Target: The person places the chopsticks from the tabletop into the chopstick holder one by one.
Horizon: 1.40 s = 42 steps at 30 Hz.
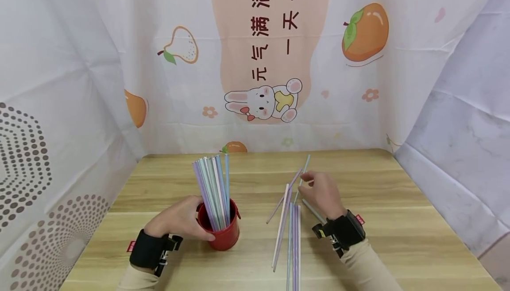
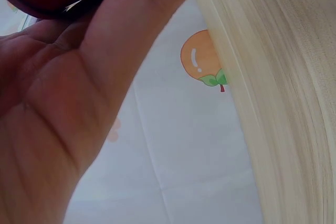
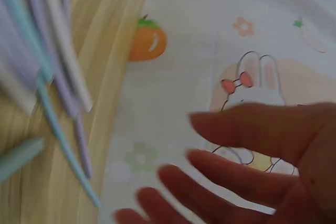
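With 12 o'clock at the far edge of the desk (image 1: 255,264), the left hand (image 1: 181,218) is clamped on the red bucket (image 1: 226,240) from its 9 o'clock side, thumb near 7 on the rim. Upright sticks (image 1: 213,193) fill the bucket, leaning slightly toward 11. At the bucket's 3 o'clock lie loose sticks (image 1: 295,246), some crossing. The right hand (image 1: 324,193) hovers at their 2 o'clock, its thumb and fingers apart around nothing, near a blue stick (image 1: 307,161) pointing toward 1. A green stick (image 1: 311,209) runs toward 4, partly hidden by that hand.
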Each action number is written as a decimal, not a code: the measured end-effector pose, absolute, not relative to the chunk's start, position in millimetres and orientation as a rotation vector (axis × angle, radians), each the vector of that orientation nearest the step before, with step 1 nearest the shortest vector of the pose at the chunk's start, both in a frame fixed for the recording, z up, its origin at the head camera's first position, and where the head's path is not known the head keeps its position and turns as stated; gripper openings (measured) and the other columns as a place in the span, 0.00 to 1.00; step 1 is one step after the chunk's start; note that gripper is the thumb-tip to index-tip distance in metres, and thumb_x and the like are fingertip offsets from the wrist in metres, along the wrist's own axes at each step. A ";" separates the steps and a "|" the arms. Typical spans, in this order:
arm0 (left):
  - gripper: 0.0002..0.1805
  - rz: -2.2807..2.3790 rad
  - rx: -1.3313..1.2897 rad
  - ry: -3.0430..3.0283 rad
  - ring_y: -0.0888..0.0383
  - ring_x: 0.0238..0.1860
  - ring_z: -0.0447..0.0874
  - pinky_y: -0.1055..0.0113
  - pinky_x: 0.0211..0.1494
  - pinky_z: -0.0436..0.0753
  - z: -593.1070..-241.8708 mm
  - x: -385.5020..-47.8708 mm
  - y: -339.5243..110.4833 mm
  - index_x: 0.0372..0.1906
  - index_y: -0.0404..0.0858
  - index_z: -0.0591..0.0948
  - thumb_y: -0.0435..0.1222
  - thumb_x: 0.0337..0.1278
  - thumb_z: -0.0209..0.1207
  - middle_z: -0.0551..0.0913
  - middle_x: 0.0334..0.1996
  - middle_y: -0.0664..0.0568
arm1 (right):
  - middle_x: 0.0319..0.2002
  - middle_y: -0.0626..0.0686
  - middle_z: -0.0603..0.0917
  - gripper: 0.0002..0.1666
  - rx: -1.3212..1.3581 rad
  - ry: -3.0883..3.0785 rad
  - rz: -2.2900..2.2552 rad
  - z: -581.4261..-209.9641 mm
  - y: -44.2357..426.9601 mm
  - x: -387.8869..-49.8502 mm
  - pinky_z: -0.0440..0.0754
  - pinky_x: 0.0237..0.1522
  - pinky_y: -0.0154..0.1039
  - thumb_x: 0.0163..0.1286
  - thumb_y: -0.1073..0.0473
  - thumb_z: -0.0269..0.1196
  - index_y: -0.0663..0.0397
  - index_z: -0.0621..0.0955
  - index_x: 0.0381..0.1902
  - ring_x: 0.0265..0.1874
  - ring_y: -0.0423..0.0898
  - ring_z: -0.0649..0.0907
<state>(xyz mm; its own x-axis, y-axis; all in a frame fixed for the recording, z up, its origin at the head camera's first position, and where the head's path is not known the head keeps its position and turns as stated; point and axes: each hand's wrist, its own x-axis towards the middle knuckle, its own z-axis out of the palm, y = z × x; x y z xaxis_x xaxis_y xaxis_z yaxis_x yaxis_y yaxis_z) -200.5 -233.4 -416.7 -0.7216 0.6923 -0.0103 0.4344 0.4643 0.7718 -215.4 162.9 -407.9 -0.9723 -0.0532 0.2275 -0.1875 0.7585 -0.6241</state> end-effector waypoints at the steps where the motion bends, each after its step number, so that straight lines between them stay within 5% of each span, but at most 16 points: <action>1: 0.39 1.124 0.949 2.394 0.61 0.54 0.84 0.69 0.60 0.83 -416.5 -200.4 -233.3 0.65 0.47 0.76 0.50 0.47 0.78 0.85 0.57 0.57 | 0.48 0.67 0.89 0.19 0.204 -2.804 0.978 -409.8 165.3 -215.5 0.87 0.47 0.55 0.60 0.66 0.68 0.69 0.86 0.49 0.45 0.63 0.88; 11: 0.39 1.113 0.966 2.402 0.60 0.54 0.84 0.68 0.60 0.83 -416.1 -200.8 -234.2 0.64 0.45 0.76 0.50 0.47 0.79 0.86 0.57 0.55 | 0.41 0.63 0.87 0.21 0.147 -3.143 0.848 -427.4 182.8 -221.2 0.84 0.42 0.49 0.53 0.67 0.71 0.71 0.84 0.46 0.37 0.52 0.84; 21: 0.38 1.113 0.953 2.404 0.61 0.54 0.85 0.68 0.59 0.83 -417.0 -200.6 -235.3 0.63 0.45 0.78 0.49 0.46 0.79 0.86 0.55 0.55 | 0.22 0.53 0.83 0.04 0.106 -3.192 0.658 -437.8 179.2 -223.3 0.73 0.22 0.37 0.49 0.68 0.71 0.60 0.84 0.23 0.21 0.47 0.77; 25: 0.38 1.122 0.969 2.390 0.60 0.54 0.85 0.68 0.59 0.83 -417.3 -201.5 -235.6 0.64 0.44 0.77 0.48 0.47 0.79 0.86 0.56 0.55 | 0.13 0.47 0.71 0.15 0.134 -3.237 0.605 -442.6 180.6 -226.1 0.65 0.18 0.33 0.49 0.70 0.67 0.54 0.74 0.12 0.15 0.43 0.70; 34: 0.37 1.134 0.968 2.383 0.60 0.54 0.85 0.68 0.59 0.83 -413.5 -200.7 -234.3 0.64 0.43 0.77 0.48 0.48 0.78 0.86 0.56 0.55 | 0.18 0.50 0.71 0.14 0.175 -3.268 0.546 -445.6 181.8 -231.1 0.68 0.19 0.34 0.51 0.69 0.68 0.56 0.73 0.18 0.18 0.45 0.72; 42: 0.37 1.145 0.956 2.375 0.59 0.54 0.85 0.68 0.59 0.83 -414.9 -199.8 -234.6 0.64 0.44 0.77 0.48 0.48 0.78 0.86 0.56 0.55 | 0.14 0.47 0.70 0.19 0.172 -3.210 0.653 -444.8 183.3 -229.4 0.67 0.18 0.33 0.52 0.70 0.68 0.52 0.69 0.14 0.15 0.43 0.71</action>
